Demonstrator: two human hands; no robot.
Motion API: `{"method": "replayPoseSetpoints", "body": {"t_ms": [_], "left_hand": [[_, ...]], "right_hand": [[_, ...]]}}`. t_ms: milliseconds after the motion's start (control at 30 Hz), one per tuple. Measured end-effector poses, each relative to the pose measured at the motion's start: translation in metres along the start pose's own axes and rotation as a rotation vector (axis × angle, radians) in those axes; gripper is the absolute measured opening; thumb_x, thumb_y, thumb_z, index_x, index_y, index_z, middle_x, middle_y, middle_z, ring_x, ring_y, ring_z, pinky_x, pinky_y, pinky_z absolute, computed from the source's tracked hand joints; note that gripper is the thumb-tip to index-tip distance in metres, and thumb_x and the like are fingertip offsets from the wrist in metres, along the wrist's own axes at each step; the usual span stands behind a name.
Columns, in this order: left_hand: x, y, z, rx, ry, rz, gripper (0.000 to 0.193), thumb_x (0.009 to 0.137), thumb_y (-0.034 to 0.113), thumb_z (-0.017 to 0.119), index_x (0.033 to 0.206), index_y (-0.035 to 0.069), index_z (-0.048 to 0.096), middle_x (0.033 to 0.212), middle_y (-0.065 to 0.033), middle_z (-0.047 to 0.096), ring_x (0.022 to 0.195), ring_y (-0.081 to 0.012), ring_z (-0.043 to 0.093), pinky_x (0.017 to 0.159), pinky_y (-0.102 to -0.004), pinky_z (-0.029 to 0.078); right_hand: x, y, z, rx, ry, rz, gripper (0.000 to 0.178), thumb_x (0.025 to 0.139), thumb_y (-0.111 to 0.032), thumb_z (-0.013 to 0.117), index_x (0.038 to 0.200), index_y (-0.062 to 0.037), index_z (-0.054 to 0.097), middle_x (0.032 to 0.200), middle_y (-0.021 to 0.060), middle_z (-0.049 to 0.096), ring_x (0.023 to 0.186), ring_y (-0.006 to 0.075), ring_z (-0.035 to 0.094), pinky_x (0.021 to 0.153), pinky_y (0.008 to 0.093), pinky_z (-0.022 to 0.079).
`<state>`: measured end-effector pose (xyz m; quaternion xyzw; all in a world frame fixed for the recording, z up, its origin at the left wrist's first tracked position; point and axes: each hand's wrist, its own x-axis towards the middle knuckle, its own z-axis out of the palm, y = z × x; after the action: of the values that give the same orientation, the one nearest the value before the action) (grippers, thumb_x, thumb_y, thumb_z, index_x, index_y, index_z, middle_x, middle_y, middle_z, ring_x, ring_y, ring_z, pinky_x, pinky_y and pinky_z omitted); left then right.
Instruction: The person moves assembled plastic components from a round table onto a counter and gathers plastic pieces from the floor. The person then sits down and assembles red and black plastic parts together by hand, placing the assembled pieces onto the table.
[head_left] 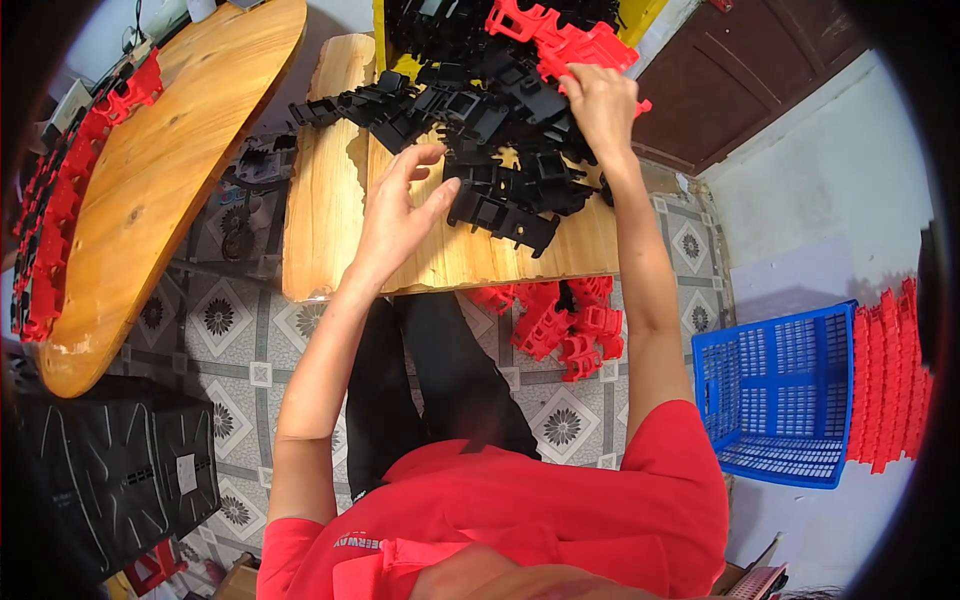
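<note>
My right hand (603, 105) is closed on a red plastic part (572, 42), an openwork moulded piece, at the far right of the wooden table (325, 225). A heap of black plastic parts (480, 115) of similar openwork build covers the middle and back of that table. My left hand (398, 210) hovers at the heap's near left side with fingers apart, its thumb close to a black part (500, 215). Whether the thumb touches that part, I cannot tell. Behind the heap stands a yellow crate (380, 35) with more black parts in it.
On the left, a rounded wooden table (190, 130) carries a row of red and black parts (62, 235). Several red parts (560, 325) lie on the tiled floor under my table. To the right are a blue basket (775, 385) and stacked red parts (887, 380). A black crate (120, 470) sits lower left.
</note>
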<state>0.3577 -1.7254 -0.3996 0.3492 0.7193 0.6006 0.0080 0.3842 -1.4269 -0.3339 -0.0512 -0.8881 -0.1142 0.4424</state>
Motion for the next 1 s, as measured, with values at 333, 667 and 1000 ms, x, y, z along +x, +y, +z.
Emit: {"method": "replayPoseSetpoints", "body": {"t_ms": [333, 667, 1000], "left_hand": [[-0.051, -0.005, 0.012, -0.402, 0.292, 0.244, 0.144, 0.054, 0.032, 0.096, 0.153, 0.016, -0.007, 0.152, -0.02, 0.025, 0.134, -0.0353, 0.038, 0.104, -0.0477, 0.043], [-0.144, -0.04, -0.043, -1.082, 0.471, -0.266, 0.08, 0.084, 0.044, 0.071, 0.145, 0.013, 0.03, 0.126, -0.013, 0.054, 0.115, -0.0279, 0.056, 0.101, -0.045, 0.045], [-0.134, -0.024, -0.061, -1.225, 0.305, -0.578, 0.077, 0.09, 0.068, 0.042, 0.143, 0.013, 0.038, 0.135, -0.0162, 0.054, 0.121, -0.0336, 0.055, 0.101, -0.0526, 0.046]], "right_hand": [[-0.058, -0.176, -0.131, 0.966, -0.025, 0.245, 0.018, 0.08, -0.008, 0.077, 0.095, -0.0014, 0.068, 0.083, 0.0049, 0.066, 0.074, 0.0112, 0.062, 0.065, 0.0267, 0.05], [-0.04, -0.102, -0.008, 0.234, -0.14, -0.028, 0.035, 0.076, -0.029, 0.076, 0.107, -0.0135, 0.072, 0.1, 0.0068, 0.063, 0.093, 0.0277, 0.058, 0.079, 0.0406, 0.047], [-0.018, -0.107, -0.055, 0.458, -0.122, -0.059, 0.02, 0.073, -0.01, 0.074, 0.092, -0.0061, 0.072, 0.089, 0.0102, 0.064, 0.086, 0.026, 0.062, 0.073, 0.0372, 0.05]]}}
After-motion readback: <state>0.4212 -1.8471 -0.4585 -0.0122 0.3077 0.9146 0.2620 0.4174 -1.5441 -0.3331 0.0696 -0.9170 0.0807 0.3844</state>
